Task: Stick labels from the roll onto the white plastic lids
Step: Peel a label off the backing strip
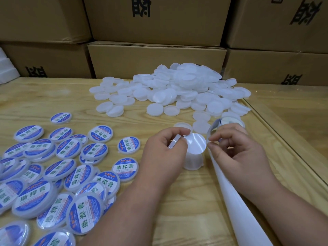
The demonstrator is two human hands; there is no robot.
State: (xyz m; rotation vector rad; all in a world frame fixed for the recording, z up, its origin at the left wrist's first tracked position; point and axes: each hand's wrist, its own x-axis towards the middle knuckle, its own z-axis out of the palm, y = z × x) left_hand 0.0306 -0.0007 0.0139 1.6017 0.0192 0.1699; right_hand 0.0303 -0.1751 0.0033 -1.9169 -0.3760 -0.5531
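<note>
Beyond both hands, stacked cardboard boxes (156, 55) stand at the far edge of the wooden table (177, 201). Just ahead of the hands a heap of bare white lids (177, 89) spreads over the table, its nearest lids just beyond the fingers. Left of the left hand (165, 150) lies a spread of labelled lids (53, 167), blue and white with green print. A white backing strip (229, 192) runs from beneath the right hand (236, 148) back toward the person; the label roll (223, 122) peeks out just past that hand's fingers. Between the hands stands a short stack of white lids (193, 160). The left hand's curled fingers grip one white lid (174, 142) tilted on edge. The right hand's thumb and forefinger pinch the edge of a round label (195, 144), pale side up, reaching across to the gripped lid.
</note>
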